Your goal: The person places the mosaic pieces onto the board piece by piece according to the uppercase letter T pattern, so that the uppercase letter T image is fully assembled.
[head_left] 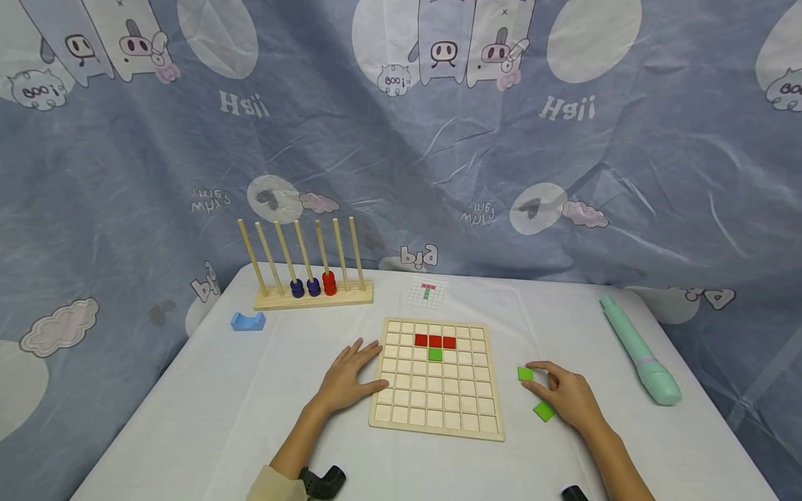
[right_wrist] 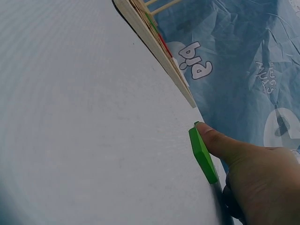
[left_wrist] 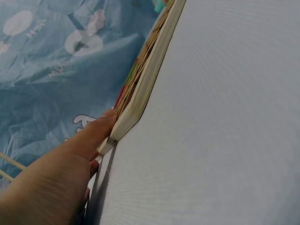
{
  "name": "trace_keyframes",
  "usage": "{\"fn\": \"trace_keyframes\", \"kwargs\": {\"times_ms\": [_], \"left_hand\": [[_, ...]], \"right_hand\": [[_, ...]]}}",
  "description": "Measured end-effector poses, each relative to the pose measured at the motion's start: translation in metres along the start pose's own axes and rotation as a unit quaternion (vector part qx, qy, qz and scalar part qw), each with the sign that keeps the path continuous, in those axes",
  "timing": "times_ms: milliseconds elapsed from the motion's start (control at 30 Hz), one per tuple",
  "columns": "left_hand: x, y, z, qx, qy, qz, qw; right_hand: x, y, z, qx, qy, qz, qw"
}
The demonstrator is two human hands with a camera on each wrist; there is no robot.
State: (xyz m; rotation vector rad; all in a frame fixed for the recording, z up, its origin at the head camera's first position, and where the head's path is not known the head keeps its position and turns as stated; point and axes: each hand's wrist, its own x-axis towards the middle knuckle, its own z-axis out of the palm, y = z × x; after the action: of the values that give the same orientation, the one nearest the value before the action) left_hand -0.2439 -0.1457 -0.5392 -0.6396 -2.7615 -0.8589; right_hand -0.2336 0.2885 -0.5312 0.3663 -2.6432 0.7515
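A square wooden grid board [head_left: 438,431] lies on the white table. Three red tiles [head_left: 435,341] form a row in its upper cells, with one green tile [head_left: 435,355] under the middle one. My left hand [head_left: 347,378] rests spread at the board's left edge, thumb and fingertips on the frame; its thumb [left_wrist: 101,133] shows at the board's corner in the left wrist view. To the right of the board, my right hand [head_left: 567,393] pinches a loose green tile [head_left: 525,374] between thumb and index finger. Another green tile [head_left: 544,411] lies just below that thumb.
Behind the board lies a pattern card [head_left: 428,293]. A wooden peg rack [head_left: 313,300] with blue and red beads stands at the back left, a blue block [head_left: 248,321] in front of it. A mint-green tapered object [head_left: 640,351] lies at the right. A patterned curtain [head_left: 401,153] hangs behind.
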Motion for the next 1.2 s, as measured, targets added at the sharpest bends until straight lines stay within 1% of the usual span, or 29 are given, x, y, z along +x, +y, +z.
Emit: {"fn": "trace_keyframes", "kwargs": {"times_ms": [233,400,567,900,1067,1200], "left_hand": [[0.001,0.000,0.001,-0.002,-0.012,-0.010,0.9999],[0.001,0.001,0.001,0.000,-0.014,-0.017,0.9998],[0.001,0.001,0.001,0.000,-0.012,-0.013,0.9998],[0.002,0.001,0.001,0.001,-0.003,0.004,1.0000],[0.001,0.000,0.001,0.003,-0.014,-0.010,0.9998],[0.000,0.001,-0.001,-0.003,-0.009,-0.008,0.9999]], "right_hand": [[-0.001,0.000,-0.002,0.003,-0.004,0.009,0.9999],[-0.002,0.000,-0.002,0.002,-0.006,0.013,0.9999],[-0.002,0.001,-0.001,0.001,-0.005,0.014,0.9999],[-0.001,-0.001,-0.002,0.007,0.004,0.000,1.0000],[0.000,-0.004,0.000,0.017,0.010,-0.006,0.9998],[0.005,-0.010,0.005,0.028,0.006,-0.009,0.9996]]}}
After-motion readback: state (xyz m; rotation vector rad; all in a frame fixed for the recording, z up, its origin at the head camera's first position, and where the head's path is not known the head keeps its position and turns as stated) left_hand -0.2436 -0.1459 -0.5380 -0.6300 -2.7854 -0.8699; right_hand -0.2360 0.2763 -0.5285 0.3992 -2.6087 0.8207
